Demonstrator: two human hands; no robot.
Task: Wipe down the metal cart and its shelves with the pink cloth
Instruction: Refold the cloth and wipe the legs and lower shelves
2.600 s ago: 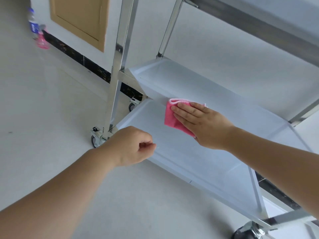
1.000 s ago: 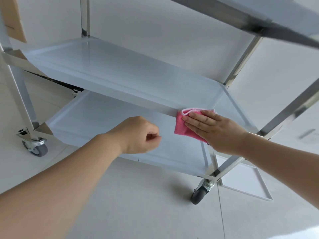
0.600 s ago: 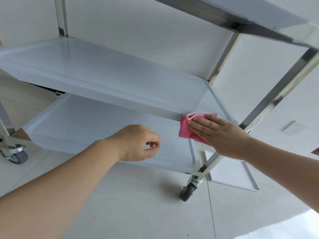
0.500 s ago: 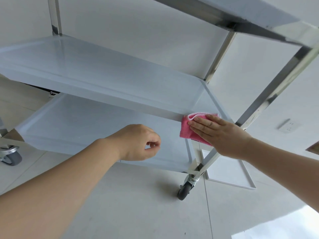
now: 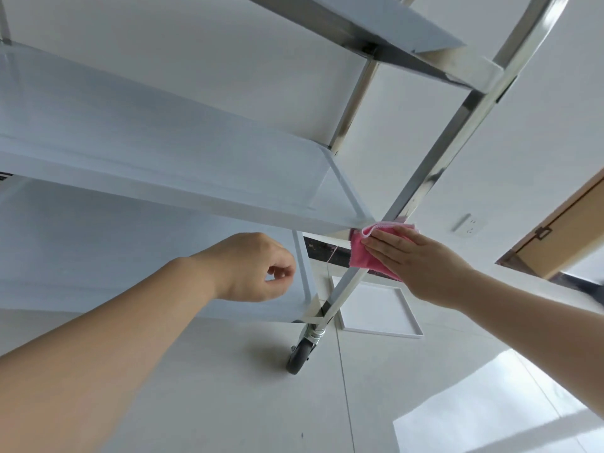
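The metal cart has a middle shelf [image 5: 163, 158], a lower shelf [image 5: 98, 250] and a top shelf [image 5: 376, 24], held by shiny corner posts. My right hand [image 5: 421, 263] lies flat on the pink cloth [image 5: 362, 253] and presses it against the front right post [image 5: 434, 171], right at the corner of the middle shelf. My left hand [image 5: 258, 266] hovers loosely curled in front of the lower shelf, holding nothing and touching nothing.
A caster wheel [image 5: 300, 354] sits under the front right post. A flat white tray [image 5: 376, 308] lies on the floor behind the cart. A wall socket [image 5: 469, 225] and a wooden door frame [image 5: 562, 230] are at the right.
My right hand has slid the pink cloth rightwards along the front edge of the middle shelf to its right corner post. My left hand stayed curled in front of the lower shelf.
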